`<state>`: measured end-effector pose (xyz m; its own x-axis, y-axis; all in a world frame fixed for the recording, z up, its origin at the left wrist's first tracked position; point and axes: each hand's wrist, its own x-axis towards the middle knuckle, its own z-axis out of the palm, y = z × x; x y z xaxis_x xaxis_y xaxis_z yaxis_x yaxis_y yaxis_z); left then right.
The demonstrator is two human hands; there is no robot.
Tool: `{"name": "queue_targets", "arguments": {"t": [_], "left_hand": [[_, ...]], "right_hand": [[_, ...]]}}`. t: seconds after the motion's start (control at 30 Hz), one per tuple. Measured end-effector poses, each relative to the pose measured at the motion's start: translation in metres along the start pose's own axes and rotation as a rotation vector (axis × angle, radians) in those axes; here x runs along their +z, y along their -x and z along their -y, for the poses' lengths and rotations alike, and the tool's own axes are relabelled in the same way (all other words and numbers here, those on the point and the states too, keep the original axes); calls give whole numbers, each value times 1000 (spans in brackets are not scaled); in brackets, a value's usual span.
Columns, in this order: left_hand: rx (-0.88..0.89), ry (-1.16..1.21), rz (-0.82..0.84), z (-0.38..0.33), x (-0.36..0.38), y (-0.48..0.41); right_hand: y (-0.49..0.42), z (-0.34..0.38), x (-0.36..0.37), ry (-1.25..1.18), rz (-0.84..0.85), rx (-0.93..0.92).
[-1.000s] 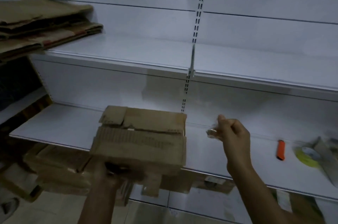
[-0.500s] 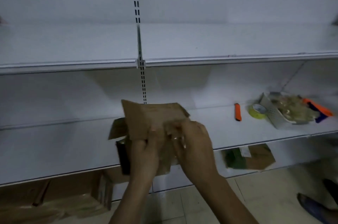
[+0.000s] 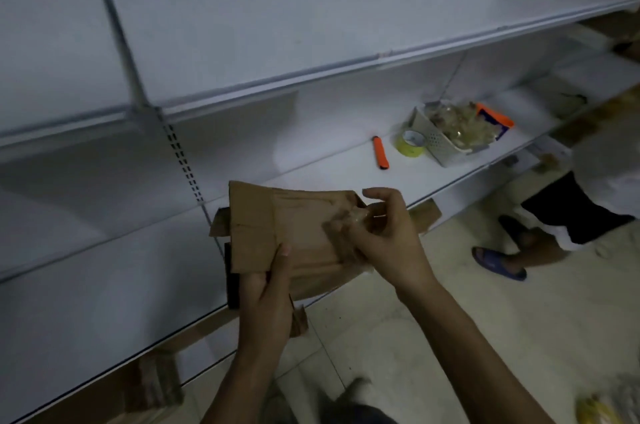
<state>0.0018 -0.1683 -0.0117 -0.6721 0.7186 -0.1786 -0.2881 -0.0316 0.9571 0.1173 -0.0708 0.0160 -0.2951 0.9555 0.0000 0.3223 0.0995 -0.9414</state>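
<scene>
A small brown cardboard box point(image 3: 277, 229) with loose flaps hangs in front of the white lower shelf point(image 3: 104, 285). My left hand point(image 3: 268, 299) grips its near bottom edge, thumb lying on the top face. My right hand point(image 3: 384, 236) is at the box's right end, its fingers pinching a crumpled strip of clear tape point(image 3: 349, 219) that sticks to the cardboard. A dark side of the box shows under the left flap.
An orange utility knife point(image 3: 380, 152), a yellow tape roll point(image 3: 410, 143) and a white basket point(image 3: 440, 143) full of crumpled tape sit on the shelf to the right. Another person's legs and blue sandal point(image 3: 498, 264) stand at right. Flattened cardboard point(image 3: 152, 378) lies under the shelf.
The view has swung to the right and downward. My right hand came onto the box and now pulls tape at its right end; the left hand keeps its hold.
</scene>
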Motion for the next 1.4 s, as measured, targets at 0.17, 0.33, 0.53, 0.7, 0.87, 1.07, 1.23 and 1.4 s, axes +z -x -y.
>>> {"name": "queue_targets", "arguments": {"t": [0.17,0.33,0.53,0.7,0.87,1.07,1.23,1.4], "left_hand": [[-42,-9,71,10,39,-3],[-75,-29,79,11,87,-16],[-45,-132,112,36,188,-14],[-23,-125,-12,64,273,-14],[66,-137,-166,81,323,-24],[176,-91,-269,80,350,-67],[182,-134,-304,96,390,-116],[148,-290,-216,97,437,-140]], "right_hand": [[-1,-33,-42,490,-202,-309],[-8,-54,-90,531,15,-297],[-57,-87,-197,-124,-65,52],[-85,-109,-298,-329,-60,145],[-138,-132,-343,-448,-50,191],[-234,-170,-340,-235,-98,152],[-316,-226,-355,163,-262,23],[-379,-265,-392,490,-271,-30]]}}
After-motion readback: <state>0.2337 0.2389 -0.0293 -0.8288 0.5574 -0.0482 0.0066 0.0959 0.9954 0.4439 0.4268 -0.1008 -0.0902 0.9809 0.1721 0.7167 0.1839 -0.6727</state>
